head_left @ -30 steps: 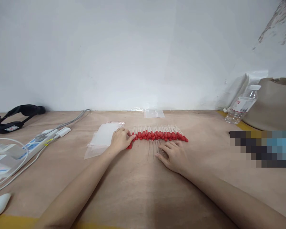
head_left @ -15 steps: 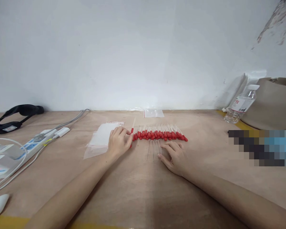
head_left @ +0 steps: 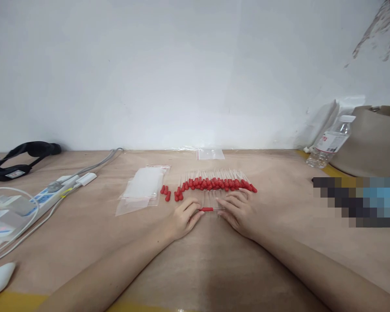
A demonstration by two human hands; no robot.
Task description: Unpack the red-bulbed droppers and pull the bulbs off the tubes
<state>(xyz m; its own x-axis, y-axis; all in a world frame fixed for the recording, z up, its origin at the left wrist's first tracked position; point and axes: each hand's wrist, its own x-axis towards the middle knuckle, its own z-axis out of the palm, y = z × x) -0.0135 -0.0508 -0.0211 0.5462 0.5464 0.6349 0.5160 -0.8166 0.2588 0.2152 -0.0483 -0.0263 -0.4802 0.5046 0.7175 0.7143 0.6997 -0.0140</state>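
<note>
A row of thin clear droppers with red rubber bulbs [head_left: 219,183] lies across the middle of the wooden table [head_left: 195,260]. A few loose red bulbs [head_left: 170,193] sit at the row's left end. My left hand [head_left: 183,219] pinches one red-bulbed dropper [head_left: 208,209] lying sideways just in front of the row. My right hand [head_left: 237,210] meets that dropper from the right, fingers curled on its clear end. A stack of clear zip bags [head_left: 141,190] lies left of the row.
A white power strip with plugs and cables [head_left: 35,199] is at the left, a black strap [head_left: 19,158] behind it. A single zip bag [head_left: 210,154] lies by the wall. A water bottle [head_left: 329,143] and a tan bag [head_left: 373,138] stand at the right.
My left hand has left the row's left end and come to the middle with one red-bulbed dropper. Loose red bulbs now show where that hand was. My right hand curled onto the dropper.
</note>
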